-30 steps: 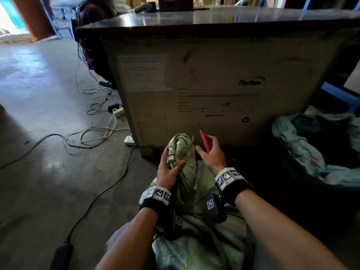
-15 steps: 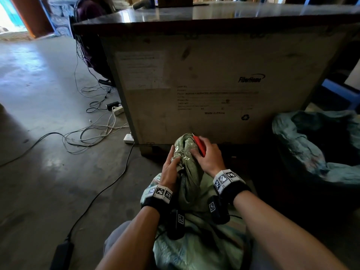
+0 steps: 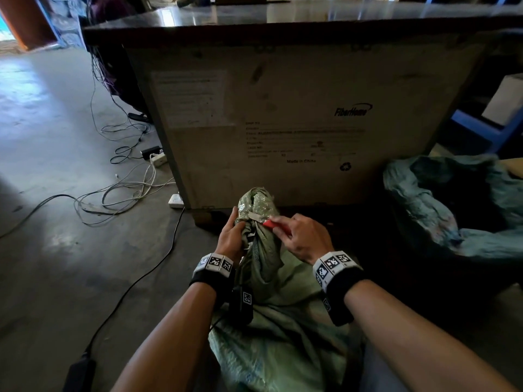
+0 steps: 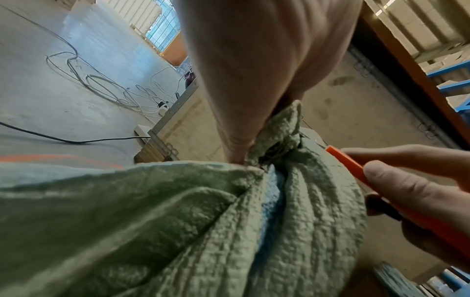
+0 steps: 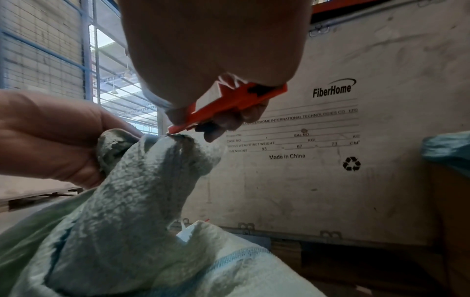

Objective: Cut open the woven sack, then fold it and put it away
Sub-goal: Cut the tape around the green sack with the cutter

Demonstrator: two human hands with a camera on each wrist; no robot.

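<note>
A green woven sack (image 3: 271, 329) (image 4: 152, 221) (image 5: 142, 211) stands on the floor in front of me, its neck bunched and tied into a topknot (image 3: 256, 206). My left hand (image 3: 230, 236) (image 5: 50, 136) grips the neck just below the knot from the left. My right hand (image 3: 301, 239) (image 4: 417, 193) holds an orange-red utility knife (image 3: 276, 225) (image 4: 356, 172) (image 5: 229, 106). Its short blade (image 3: 256, 218) lies against the tie at the neck. What binds the neck is mostly hidden in the folds.
A big plywood crate (image 3: 297, 114) marked FiberHome stands right behind the sack. A second, bluish open sack (image 3: 452, 210) sits to the right. Loose cables (image 3: 121, 193) and a power strip (image 3: 157, 158) lie on the concrete floor at left. A blue frame (image 3: 481, 128) is at far right.
My right hand has swung the knife down from pointing up to lying flat with its blade at the sack's neck. My left hand has slid up to just under the knot.
</note>
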